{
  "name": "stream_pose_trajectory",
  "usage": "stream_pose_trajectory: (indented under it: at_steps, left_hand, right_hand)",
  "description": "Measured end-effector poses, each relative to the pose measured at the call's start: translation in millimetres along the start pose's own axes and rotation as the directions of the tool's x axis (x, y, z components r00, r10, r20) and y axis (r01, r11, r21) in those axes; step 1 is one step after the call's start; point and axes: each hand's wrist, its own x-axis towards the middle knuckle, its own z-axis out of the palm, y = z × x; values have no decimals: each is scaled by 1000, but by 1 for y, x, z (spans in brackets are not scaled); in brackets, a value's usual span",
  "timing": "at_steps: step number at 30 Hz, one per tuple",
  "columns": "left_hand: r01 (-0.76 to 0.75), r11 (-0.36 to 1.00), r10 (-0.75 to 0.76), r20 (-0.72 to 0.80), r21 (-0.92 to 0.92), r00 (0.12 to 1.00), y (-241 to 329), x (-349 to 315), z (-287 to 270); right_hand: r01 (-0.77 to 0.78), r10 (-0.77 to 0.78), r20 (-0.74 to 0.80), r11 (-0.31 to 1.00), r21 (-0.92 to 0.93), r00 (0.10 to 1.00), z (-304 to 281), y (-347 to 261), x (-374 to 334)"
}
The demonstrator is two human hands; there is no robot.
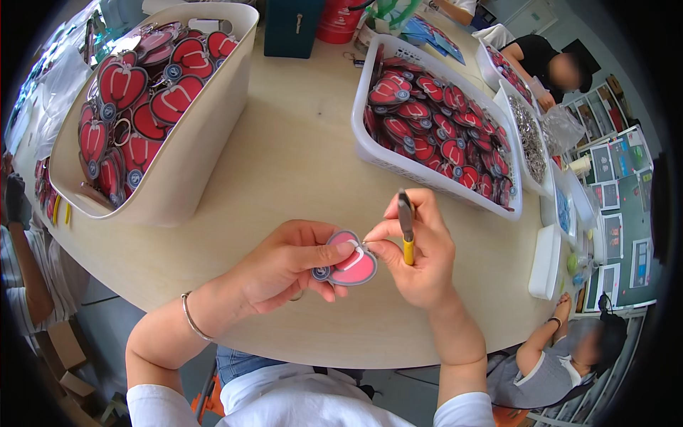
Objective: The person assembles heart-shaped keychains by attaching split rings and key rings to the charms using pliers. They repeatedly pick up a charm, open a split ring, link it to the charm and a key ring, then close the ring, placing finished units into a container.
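Near the front of the table, my left hand point(295, 260) is closed on a heart-shaped keychain charm point(359, 268). The charm is pink-red with a grey rim, a white looped stripe and a small dark round badge. My right hand point(423, 256) has a pair of pliers point(407, 220) tucked in it, dark jaws pointing up and yellow grip low in the palm. Its thumb and forefinger pinch at the charm's right edge, on a small metal bit too tiny to make out clearly. A ring shows partly below my left fingers.
A tall cream bin point(206, 149) on the left and a white basket point(427, 171) at the right hold heaps of similar charms. Beyond stand a tray of metal rings point(528, 132), a white box point(546, 263), a dark green box point(292, 28) and a red container point(339, 21). Other people sit around the table.
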Motion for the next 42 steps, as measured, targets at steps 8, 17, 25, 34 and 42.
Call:
stream_pose_trajectory:
  at_steps: [8, 17, 25, 34, 42]
  left_hand:
    - [57, 984, -30, 160, -167, 987, -2, 1, -5]
    - [89, 976, -69, 107, -197, 992, 2, -2, 0]
    - [-414, 791, 435, 62, 451, 899, -4, -5, 3]
    - [-639, -221, 701, 575, 737, 422, -5, -2, 5]
    - [-435, -635, 629, 754, 639, 190, -7, 1, 0]
  right_hand:
    - [146, -157, -100, 983, -109, 983, 7, 9, -9]
    - [247, -280, -120, 940, -236, 952, 8, 7, -9]
    - [266, -306, -86, 912, -314, 948, 7, -4, -13]
    - [-22, 6, 70, 972, 236, 998, -9, -13, -6]
    - [-140, 125, 107, 980, 141, 986, -9, -26, -6]
